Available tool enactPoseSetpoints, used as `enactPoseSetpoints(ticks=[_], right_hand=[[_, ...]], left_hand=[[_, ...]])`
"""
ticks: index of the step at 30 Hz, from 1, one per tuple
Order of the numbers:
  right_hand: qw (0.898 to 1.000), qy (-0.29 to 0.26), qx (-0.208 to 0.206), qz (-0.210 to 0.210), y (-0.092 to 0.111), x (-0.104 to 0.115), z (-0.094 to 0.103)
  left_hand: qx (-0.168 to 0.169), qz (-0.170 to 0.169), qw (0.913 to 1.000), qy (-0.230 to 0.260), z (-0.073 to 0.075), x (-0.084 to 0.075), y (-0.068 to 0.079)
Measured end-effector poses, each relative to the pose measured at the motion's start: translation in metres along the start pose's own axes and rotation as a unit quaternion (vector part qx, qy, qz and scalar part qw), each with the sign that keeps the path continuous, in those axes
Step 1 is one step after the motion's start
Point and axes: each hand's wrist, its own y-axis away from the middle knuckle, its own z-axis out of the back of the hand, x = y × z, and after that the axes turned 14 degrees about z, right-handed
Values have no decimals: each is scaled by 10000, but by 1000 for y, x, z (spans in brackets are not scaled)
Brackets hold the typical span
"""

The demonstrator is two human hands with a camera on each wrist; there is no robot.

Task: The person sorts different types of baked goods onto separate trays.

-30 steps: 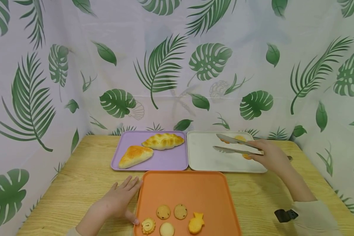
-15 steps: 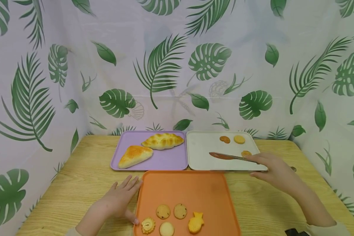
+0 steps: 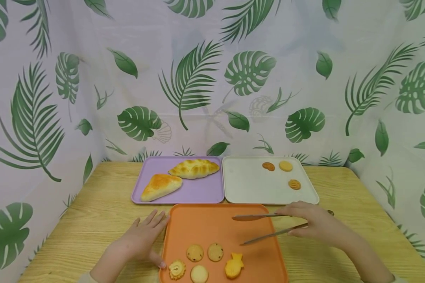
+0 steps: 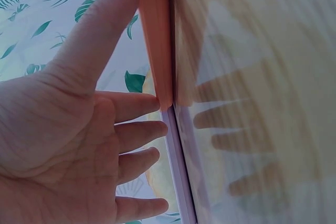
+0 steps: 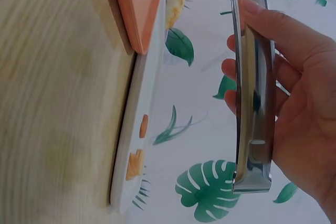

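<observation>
My right hand holds a pair of metal tongs, their arms spread with nothing between the tips. The tips hang over the right part of the orange tray. In the right wrist view, thumb and fingers wrap the tongs from both sides. My left hand touches the orange tray's left edge, fingers straight and spread. On that tray's near part lie two chocolate chip cookies, a plain round cookie, a scalloped cookie and a yellow cookie with a tail-like end.
Behind stands a purple tray with a triangular bread and a braided bread. Beside it, a white tray bears a brown curved cookie, a pale round cookie and a swirled cookie. A leaf-printed curtain encloses the table.
My right hand has drawn the spread tongs from over the white tray toward me, down to the orange tray. The white tray's cookies show uncovered now. My left hand stays put.
</observation>
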Motion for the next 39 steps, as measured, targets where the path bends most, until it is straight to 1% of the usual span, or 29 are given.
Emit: enactPoseSetpoints(ticks=[4,8,12,15,19,22,26,29,33,39], right_hand=[[9986,-380,336,163,-4,3,-8],[9964,-574,554,288,-9,8,-13],[9939,-674,826,274,-13,12,-17],[9928,-619,985,282,-16,15,-19],[9926,-480,1044,383,-20,18,-20],[9927,-385,1044,464,-22,19,-21],[9938,-126,963,542,-23,21,-22],[9942,19,989,417,-21,21,-21],[9931,109,1150,213,-17,22,-14],[9913,-14,1315,101,-12,24,-6]], left_hand=[[32,8,10000,35,0,0,0],[49,20,10000,58,0,0,1],[52,13,10000,76,0,0,1],[42,7,10000,78,0,0,1],[5,-18,10000,91,-1,1,1],[-12,-32,9999,110,-1,1,2],[-13,-24,9999,100,-1,1,2],[-14,-19,10000,89,-1,1,1],[-25,-33,9999,97,-1,1,1],[-61,-75,9999,93,-2,2,1]])
